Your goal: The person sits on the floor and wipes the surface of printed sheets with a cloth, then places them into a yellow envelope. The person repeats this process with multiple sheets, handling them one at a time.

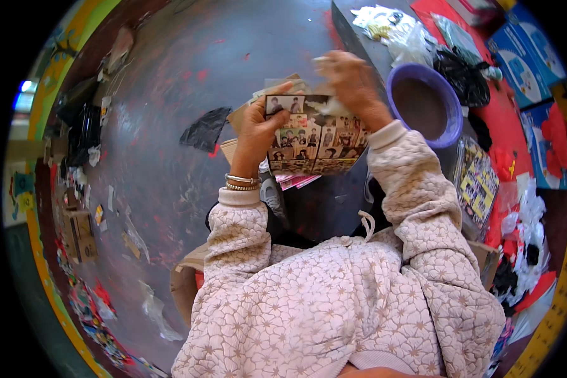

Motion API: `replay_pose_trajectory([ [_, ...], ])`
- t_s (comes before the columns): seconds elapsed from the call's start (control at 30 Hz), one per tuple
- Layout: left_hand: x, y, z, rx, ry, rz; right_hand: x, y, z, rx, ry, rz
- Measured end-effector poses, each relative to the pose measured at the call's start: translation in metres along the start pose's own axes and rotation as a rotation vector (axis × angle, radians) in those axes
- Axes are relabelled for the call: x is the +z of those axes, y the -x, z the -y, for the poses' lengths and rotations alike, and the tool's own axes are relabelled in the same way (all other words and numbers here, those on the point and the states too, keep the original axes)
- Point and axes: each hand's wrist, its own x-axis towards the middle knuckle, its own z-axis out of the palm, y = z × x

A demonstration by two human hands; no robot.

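Observation:
My left hand (261,129) grips the upper left edge of a sheet printed with many small portrait pictures (312,142), its thumb lying over the front. Behind that hand, pieces of tan cardboard (238,118) and a clear plastic piece stick out. My right hand (346,79) is raised just above the sheet's upper right part, smeared by motion; whether its fingers hold anything is unclear. A whitish blurred patch lies over the sheet's top edge below it. Under the sheet, pink-edged papers (296,181) show in part.
A purple basin (453,129) stands to the right, near white plastic bags (409,41) and a black bag (460,75). Blue boxes (523,57) stand at the far right. A black plastic scrap (205,129) lies on the grey floor, with a cardboard box (80,236) and litter at left.

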Motion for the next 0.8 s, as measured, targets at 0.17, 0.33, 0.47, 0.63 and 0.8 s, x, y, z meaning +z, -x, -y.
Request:
replay_pose_trajectory([
  [0.17, -0.027, 0.001, 0.004, -0.111, 0.34, -0.09, -0.07, -0.042, -0.002, 0.912, -0.646, -0.151],
  [0.33, -0.016, 0.001, 0.012, -0.07, 0.299, -0.104, -0.069, -0.05, 0.069, 0.354, -0.743, -0.198],
  [0.47, -0.005, 0.01, 0.017, 0.143, -0.217, -0.127, -0.048, -0.036, 0.098, 0.085, -0.619, -0.064],
  [0.63, -0.009, 0.012, 0.004, 0.123, 0.139, -0.063, -0.018, -0.025, 0.023, 0.456, -0.373, -0.018],
  [0.8, -0.024, 0.012, -0.001, 0.121, 0.507, -0.072, -0.017, -0.011, -0.063, 1.51, -1.542, -0.231],
])
